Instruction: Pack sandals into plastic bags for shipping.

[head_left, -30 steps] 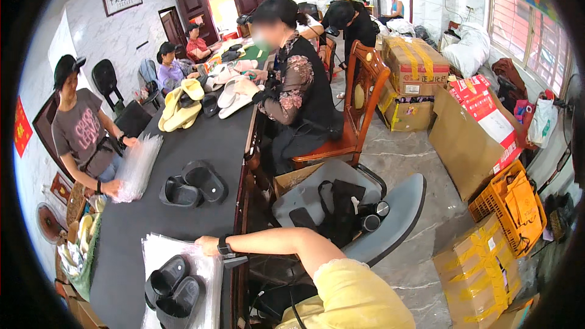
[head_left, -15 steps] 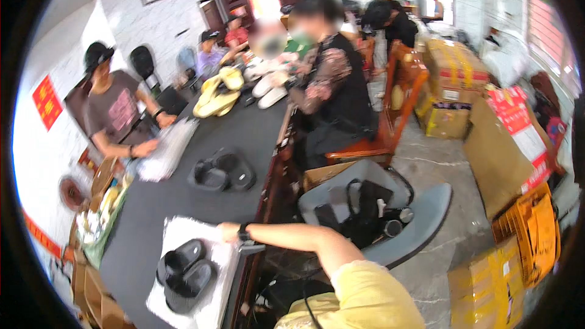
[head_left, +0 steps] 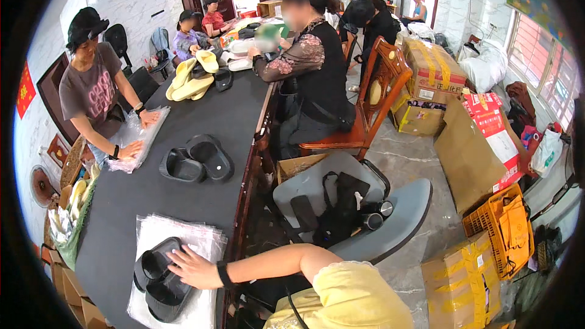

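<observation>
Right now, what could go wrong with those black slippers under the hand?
The right hand lies flat on the black slippers, not gripping, so they might slide. They sit on a loose stack of clear plastic bags close to the table edge, so a push could send both off.

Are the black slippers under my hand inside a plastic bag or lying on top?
On top: the black slippers lie uncovered on the plastic bags, with the right hand resting on them.

four black slippers [head_left: 159, 280], three yellow [head_left: 192, 76]
</observation>
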`<action>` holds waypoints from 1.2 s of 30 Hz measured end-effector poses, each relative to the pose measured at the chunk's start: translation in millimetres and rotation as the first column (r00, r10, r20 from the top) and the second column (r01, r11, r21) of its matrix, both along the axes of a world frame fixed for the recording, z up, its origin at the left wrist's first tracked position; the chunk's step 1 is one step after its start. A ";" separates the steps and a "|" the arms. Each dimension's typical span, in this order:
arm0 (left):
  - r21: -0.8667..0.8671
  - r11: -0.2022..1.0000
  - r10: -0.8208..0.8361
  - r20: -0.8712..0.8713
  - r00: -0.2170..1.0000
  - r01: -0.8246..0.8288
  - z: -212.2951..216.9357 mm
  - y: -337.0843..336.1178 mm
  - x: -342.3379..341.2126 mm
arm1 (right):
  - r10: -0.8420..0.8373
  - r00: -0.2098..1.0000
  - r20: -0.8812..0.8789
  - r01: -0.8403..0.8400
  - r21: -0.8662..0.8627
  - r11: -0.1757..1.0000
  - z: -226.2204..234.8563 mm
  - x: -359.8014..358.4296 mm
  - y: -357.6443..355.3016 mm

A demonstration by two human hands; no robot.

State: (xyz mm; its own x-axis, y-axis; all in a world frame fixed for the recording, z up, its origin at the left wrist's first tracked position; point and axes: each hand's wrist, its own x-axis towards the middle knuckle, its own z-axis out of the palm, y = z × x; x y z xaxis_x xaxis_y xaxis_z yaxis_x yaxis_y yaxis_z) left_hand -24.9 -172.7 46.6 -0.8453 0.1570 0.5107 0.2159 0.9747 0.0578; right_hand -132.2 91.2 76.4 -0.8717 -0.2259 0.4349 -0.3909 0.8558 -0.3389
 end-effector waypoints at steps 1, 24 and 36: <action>-0.098 0.995 0.000 0.033 0.999 0.004 0.2 7.2 0.5 | 0.040 0.986 0.162 -0.029 -0.075 0.997 -8.8 5.1 4.9; 0.031 0.996 0.084 -0.014 0.996 -0.083 6.5 33.5 0.5 | 0.014 1.000 -0.003 -0.014 -0.200 0.980 -53.5 14.1 18.6; 0.034 0.994 0.106 0.005 0.994 -0.106 17.4 41.5 3.1 | -0.012 1.000 -0.018 0.009 -0.167 0.986 -48.3 16.0 19.4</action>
